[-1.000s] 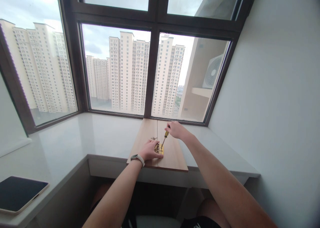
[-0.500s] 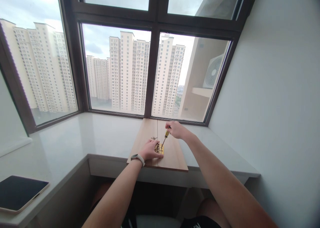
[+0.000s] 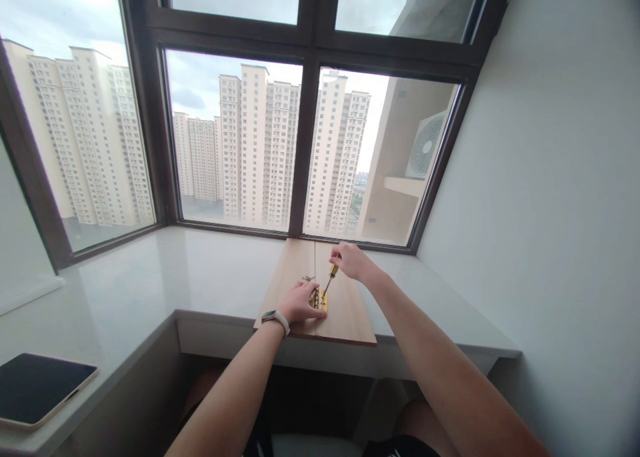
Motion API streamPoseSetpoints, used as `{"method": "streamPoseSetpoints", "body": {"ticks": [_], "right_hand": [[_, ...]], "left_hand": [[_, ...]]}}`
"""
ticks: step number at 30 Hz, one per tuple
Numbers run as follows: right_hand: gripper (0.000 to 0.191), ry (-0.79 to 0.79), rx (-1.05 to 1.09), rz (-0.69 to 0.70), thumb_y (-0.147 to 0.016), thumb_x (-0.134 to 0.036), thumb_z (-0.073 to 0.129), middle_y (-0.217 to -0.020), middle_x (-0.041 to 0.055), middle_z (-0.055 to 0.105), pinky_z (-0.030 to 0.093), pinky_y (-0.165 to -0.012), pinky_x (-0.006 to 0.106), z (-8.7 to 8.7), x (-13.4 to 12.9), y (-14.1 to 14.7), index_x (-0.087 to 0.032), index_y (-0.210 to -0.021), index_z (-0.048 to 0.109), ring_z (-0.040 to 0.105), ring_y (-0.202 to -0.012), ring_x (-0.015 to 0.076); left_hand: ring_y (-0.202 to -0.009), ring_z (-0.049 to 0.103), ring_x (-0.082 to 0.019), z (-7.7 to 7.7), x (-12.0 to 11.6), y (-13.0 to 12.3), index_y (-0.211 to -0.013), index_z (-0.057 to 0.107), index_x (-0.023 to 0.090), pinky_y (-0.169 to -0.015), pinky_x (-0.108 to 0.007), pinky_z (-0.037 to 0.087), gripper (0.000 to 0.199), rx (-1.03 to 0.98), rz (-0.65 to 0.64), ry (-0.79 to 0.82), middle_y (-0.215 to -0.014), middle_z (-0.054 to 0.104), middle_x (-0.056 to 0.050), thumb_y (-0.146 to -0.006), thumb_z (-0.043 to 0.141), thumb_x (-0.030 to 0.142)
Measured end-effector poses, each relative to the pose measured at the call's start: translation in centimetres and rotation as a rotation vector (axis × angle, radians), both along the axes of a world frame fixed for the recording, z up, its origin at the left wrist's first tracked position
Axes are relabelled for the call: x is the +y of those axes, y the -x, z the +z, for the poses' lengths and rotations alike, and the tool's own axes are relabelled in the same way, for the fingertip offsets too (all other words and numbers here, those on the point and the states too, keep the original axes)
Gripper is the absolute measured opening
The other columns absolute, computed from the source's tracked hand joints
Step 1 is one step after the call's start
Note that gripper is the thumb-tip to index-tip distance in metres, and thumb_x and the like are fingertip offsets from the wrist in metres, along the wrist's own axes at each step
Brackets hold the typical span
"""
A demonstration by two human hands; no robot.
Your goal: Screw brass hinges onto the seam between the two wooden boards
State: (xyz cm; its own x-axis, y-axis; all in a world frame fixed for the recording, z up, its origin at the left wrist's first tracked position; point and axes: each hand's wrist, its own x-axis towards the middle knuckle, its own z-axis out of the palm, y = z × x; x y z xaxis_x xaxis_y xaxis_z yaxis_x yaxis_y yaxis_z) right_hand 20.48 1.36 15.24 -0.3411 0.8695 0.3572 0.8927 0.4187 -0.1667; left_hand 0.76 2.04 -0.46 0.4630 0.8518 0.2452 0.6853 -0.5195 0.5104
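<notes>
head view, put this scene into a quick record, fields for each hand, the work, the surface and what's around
left hand: grip around a small yellow rectangular piece with metal parts, details too small to tell
right hand: grip closed on a yellow-handled screwdriver with a metal shaft
screwdriver pose: tilted, tip down at the yellow piece
surface: pale wooden board on a white counter
beyond left fingers: small metallic bits
left wrist: pale-strapped band
far left: dark-screened flat tablet
</notes>
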Motion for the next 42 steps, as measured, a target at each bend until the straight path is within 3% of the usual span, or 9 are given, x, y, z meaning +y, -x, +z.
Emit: {"method": "streamPoseSetpoints", "body": {"ticks": [6,10,18,22,30,36,42], "right_hand": [[0.018,0.101,0.009,0.025,-0.090,-0.010,0.061,-0.100,0.0053,0.072,0.041,-0.073,0.023,0.2,0.5,-0.5,-0.019,-0.101,0.070,0.062,-0.084,0.0149],[0.005,0.076,-0.030,-0.014,-0.093,-0.019,0.064,-0.095,0.0058,0.072,0.040,-0.073,0.025,0.2,0.5,-0.6,-0.019,-0.093,0.069,0.062,-0.087,0.0169],[0.015,0.007,-0.048,-0.032,-0.095,-0.034,0.066,-0.089,0.0047,0.071,0.039,-0.074,0.026,0.2,-0.2,-0.3,-0.021,-0.087,0.067,0.062,-0.086,0.0180],[0.005,0.014,0.016,0.026,-0.089,-0.023,0.071,-0.105,0.0056,0.072,0.042,-0.081,0.025,0.3,-0.4,-0.3,-0.021,-0.094,0.070,0.063,-0.096,0.0179],[0.019,0.083,-0.020,0.041,-0.086,-0.008,0.064,-0.101,0.0051,0.073,0.042,-0.074,0.024,0.3,-0.1,-0.6,-0.021,-0.098,0.070,0.064,-0.089,0.0171],[0.005,0.044,-0.080,-0.016,-0.092,-0.023,0.064,-0.096,0.0055,0.073,0.040,-0.075,0.025,0.4,0.0,-0.7,-0.021,-0.093,0.069,0.064,-0.090,0.0187],[0.014,0.000,-0.061,-0.015,-0.094,-0.031,0.064,-0.088,0.0043,0.071,0.038,-0.071,0.026,0.3,-0.5,-0.4,-0.021,-0.086,0.067,0.062,-0.083,0.0175]], "left_hand": [[-0.135,0.046,-0.035,-0.1,0.0,0.0,-0.144,0.053,0.025,-0.114,-0.043,0.040,0.096,-0.018,0.004,-0.004,-0.138,0.061,-0.009,-0.062,0.082,0.067],[-0.136,0.046,-0.035,-0.1,0.0,0.0,-0.144,0.052,0.027,-0.114,-0.043,0.040,0.094,-0.018,0.003,0.001,-0.138,0.061,-0.008,-0.063,0.082,0.065],[-0.137,0.045,-0.035,0.1,-0.1,0.0,-0.144,0.052,0.028,-0.114,-0.043,0.040,0.094,-0.019,0.005,0.011,-0.139,0.060,-0.008,-0.063,0.081,0.066],[-0.136,0.046,-0.035,0.1,-0.2,0.0,-0.143,0.052,0.028,-0.114,-0.043,0.039,0.094,-0.018,0.009,0.012,-0.138,0.060,-0.008,-0.063,0.082,0.066],[-0.136,0.046,-0.036,0.0,-0.1,0.0,-0.144,0.052,0.027,-0.114,-0.043,0.039,0.095,-0.017,0.005,-0.001,-0.139,0.060,-0.009,-0.063,0.081,0.066],[-0.135,0.046,-0.036,0.0,-0.1,0.0,-0.143,0.052,0.029,-0.114,-0.043,0.039,0.093,-0.013,0.004,0.004,-0.138,0.061,-0.007,-0.063,0.081,0.066],[-0.135,0.046,-0.035,-0.3,0.1,0.0,-0.143,0.052,0.028,-0.114,-0.043,0.040,0.094,-0.022,-0.005,-0.008,-0.139,0.061,-0.007,-0.063,0.080,0.068]]}}
